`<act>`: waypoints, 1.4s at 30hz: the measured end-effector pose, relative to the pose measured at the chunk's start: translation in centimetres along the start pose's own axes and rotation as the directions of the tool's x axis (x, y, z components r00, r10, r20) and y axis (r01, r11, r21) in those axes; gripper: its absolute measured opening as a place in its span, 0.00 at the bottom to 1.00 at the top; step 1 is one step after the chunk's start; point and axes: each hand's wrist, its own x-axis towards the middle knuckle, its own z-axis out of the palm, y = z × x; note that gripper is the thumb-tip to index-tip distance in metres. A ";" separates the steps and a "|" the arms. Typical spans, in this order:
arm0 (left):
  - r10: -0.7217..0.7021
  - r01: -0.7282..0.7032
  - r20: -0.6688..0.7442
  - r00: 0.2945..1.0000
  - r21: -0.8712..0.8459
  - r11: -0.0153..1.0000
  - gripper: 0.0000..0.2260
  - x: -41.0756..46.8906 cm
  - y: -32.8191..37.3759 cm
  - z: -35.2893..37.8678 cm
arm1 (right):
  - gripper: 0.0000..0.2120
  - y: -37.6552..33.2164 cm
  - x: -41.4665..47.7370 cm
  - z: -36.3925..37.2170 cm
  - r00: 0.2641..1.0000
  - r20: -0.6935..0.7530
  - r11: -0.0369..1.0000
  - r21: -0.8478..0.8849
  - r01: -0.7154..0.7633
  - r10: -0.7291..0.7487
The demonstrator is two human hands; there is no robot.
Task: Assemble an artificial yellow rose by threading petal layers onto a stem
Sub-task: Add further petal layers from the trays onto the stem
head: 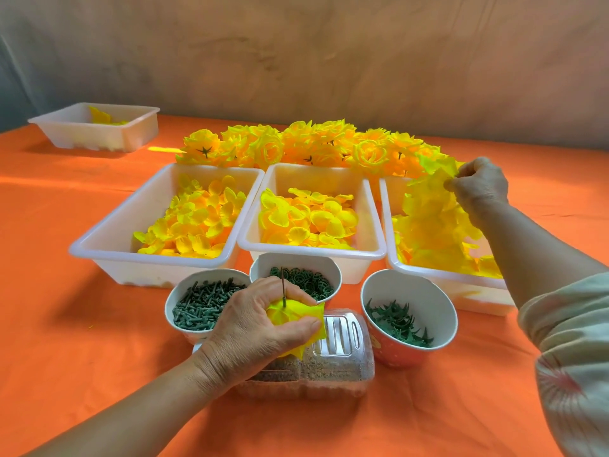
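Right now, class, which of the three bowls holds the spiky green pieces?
The right bowl, the one with a red outside. The left bowl holds peg-shaped pieces and the middle bowl holds small rings.

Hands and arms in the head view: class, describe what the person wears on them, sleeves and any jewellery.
Both the left hand and right hand are bare, with no rings, watch or gloves showing. The left forearm is uncovered. The right arm wears a loose cream sleeve with a pinkish-red starburst print.

Craft assembly workshop: orange-clothed table (pixel 82 341), 3 petal bins (pixel 311 251), 3 bowls (pixel 408 285) green parts, finished roses (pixel 296 146) heap.
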 end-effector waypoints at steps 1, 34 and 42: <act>-0.001 0.001 0.002 1.000 -0.007 1.000 0.13 0.0 0.0 0.0 | 0.12 -0.1 -0.3 -0.1 1.000 0.004 1.000 -0.013 0.004 -0.004; -0.018 0.018 0.006 1.000 -0.039 0.999 0.14 -0.2 -0.1 0.0 | 0.19 -2.0 -4.2 -2.0 0.988 0.143 0.998 -0.014 0.056 -0.053; -0.015 0.015 0.010 1.000 -0.043 0.999 0.14 -0.2 -0.1 0.0 | 0.16 -0.4 -4.9 -1.6 0.997 0.065 0.997 -0.047 0.055 -0.052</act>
